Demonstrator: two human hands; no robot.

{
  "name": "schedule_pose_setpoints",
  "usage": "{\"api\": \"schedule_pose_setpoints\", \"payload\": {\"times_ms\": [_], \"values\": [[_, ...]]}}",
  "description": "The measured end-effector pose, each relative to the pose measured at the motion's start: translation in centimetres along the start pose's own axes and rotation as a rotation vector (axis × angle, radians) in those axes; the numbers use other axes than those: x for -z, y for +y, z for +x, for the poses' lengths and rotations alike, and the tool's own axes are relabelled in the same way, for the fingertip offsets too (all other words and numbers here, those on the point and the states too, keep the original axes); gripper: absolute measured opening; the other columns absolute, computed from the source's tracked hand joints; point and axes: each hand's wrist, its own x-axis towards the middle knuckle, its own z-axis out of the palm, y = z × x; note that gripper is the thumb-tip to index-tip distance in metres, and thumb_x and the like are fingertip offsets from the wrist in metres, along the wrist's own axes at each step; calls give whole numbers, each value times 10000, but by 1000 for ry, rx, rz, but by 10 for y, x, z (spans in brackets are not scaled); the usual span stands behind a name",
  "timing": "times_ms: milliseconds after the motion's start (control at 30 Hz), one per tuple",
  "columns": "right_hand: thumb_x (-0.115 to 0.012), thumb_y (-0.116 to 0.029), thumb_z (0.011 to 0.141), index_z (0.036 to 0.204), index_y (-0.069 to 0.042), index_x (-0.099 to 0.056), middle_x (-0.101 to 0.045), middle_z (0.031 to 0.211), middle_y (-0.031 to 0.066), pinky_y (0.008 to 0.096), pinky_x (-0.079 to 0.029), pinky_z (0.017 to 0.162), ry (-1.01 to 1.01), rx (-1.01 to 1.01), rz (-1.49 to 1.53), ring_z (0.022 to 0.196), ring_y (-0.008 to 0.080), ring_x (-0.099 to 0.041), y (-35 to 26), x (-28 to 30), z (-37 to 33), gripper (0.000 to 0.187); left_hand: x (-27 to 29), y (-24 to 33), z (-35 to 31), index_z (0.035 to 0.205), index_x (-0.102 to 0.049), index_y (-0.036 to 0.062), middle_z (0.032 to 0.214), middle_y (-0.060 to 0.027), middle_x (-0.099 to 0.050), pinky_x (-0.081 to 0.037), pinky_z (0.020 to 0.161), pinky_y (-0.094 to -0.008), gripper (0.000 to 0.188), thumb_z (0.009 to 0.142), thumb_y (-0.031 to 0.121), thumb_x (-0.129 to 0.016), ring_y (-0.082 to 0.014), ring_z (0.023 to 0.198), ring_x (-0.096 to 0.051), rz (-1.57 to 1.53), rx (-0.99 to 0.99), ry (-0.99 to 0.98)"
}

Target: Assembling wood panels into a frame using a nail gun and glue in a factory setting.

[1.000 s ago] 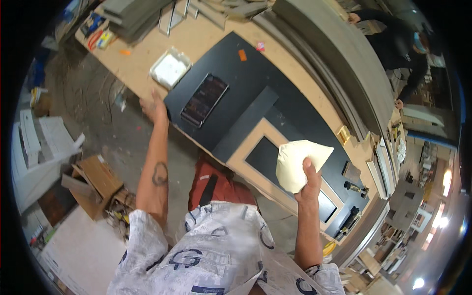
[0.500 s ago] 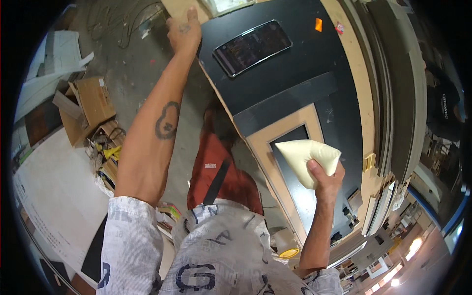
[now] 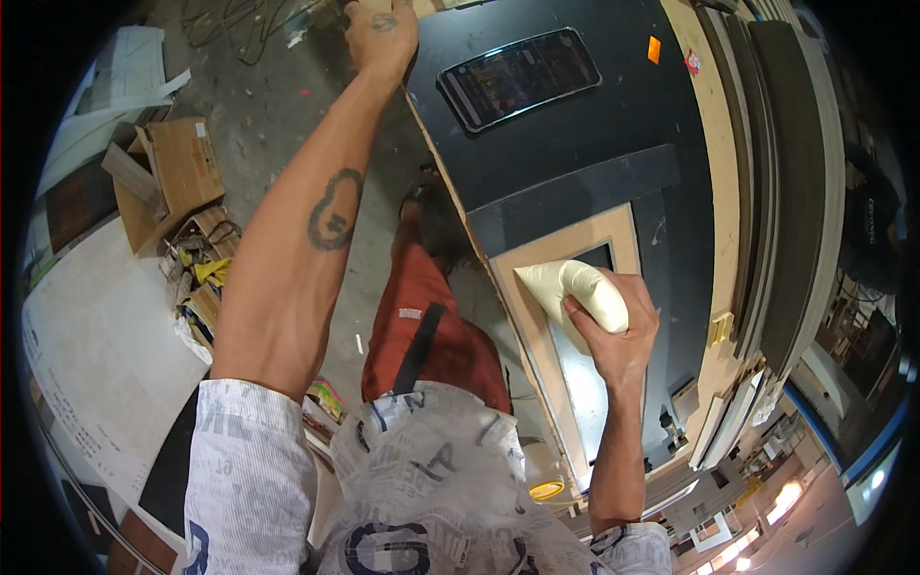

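1. The right hand [image 3: 628, 335] is closed around a soft, cream-coloured, smooth-skinned pouch [image 3: 596, 295], its thumb pressed against the near side
2. That pouch is bent over in the grip, its pointed end aimed to the left, and it is held above a pale wooden rectangular frame [image 3: 565, 242] with a dark glossy inset [image 3: 585, 393]
3. The left hand [image 3: 383, 38] is stretched out to the top edge of the view, beside the left edge of a large black flat panel [image 3: 642, 105]; its fingertips are cut off, so I cannot tell whether it grips anything
4. A black rectangular phone in a clear-edged case [image 3: 522, 79] lies screen up on the panel, to the right of the left hand
5. Right of the phone are a small orange rectangular piece [image 3: 654, 50] and, near it, a small red-and-pink wrapper [image 3: 693, 61]
6. Long grey-brown boards [image 3: 781, 192] are stacked along the far right side of the panel
7. An open brown cardboard box [image 3: 182, 168] stands to the left, well apart from both hands
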Motion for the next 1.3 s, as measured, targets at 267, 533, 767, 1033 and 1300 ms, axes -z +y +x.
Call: {"api": "schedule_pose_setpoints", "payload": {"times_ms": [267,533,767,1033,1300], "values": [[-845,-96,638,1004,-55,-726,-654,915,104,333,-528,727,37,-1,-13,821,222,-658,-2,0,4,387,-5,-1,1,1418,-320,-92,1324,-381,-464,-372,1072,-447,835,919,552,-501,-472,1260,-465,12,1,5],[-835,-87,646,991,-56,-728,-656,894,104,341,-527,719,38,-3,-69,810,227,-661,-5,6,7,363,-7,-7,0,1387,-338,-126,1311,-383,-474,-371,1070,-435,838,921,550,-509,-477,1247,-473,-12,-71,-5],[-834,-85,648,974,-51,-728,-659,884,102,342,-526,699,82,-43,-77,783,220,-661,-4,15,10,345,-14,-12,4,1366,-379,-92,1294,-381,-488,-384,1050,-450,795,916,547,-520,-480,1233,-485,-55,-105,32],[-828,-88,653,978,-45,-725,-659,876,104,340,-516,695,122,-41,-72,761,218,-648,1,25,14,344,-9,-24,9,1384,-350,-110,1343,-363,-459,-356,1075,-441,850,918,587,-486,-455,1282,-449,0,-128,32],[-815,-76,655,980,-30,-720,-651,868,104,331,-506,692,180,-64,-103,748,209,-635,12,33,20,342,-8,-16,3,1427,-297,-120,1427,-345,-381,-283,1131,-405,921,915,627,-464,-421,1362,-364,53,-106,23]]}}
